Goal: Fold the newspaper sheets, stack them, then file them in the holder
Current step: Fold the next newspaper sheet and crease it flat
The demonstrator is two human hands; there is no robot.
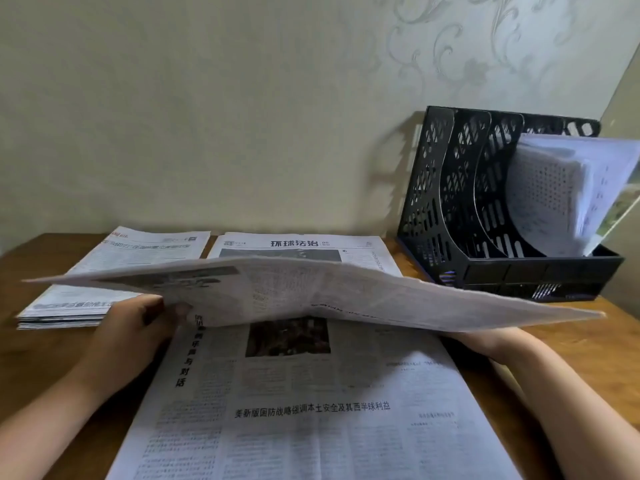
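1. Two hands hold one newspaper sheet [311, 292] lifted off the table, its underside and near edge facing the camera.
2. Left hand [138, 320]: grasps the sheet's near left edge, with the thumb and curled fingers closing on the paper.
3. Right hand [485, 339]: lies beneath the sheet's right end and supports it there; its fingers are hidden by the paper, so the grip itself cannot be made out, though it probably holds the edge.
4. Lifted sheet: spans from the left stack across to just in front of the holder, sagging slightly in the middle, its left corner pointing far left.
5. Flat newspaper [304, 403]: lies open on the wooden table [41, 348] directly below the lifted sheet, reaching to the near edge of the view, with a dark photograph and printed headlines showing.
6. Folded stack [104, 282]: several folded newspapers piled at the far left of the table, just beyond the left hand.
7. Black file holder [478, 202]: a perforated, multi-slot rack at the far right against the wallpapered wall [207, 116]; its rightmost slot holds white papers [561, 192] leaning to the right.
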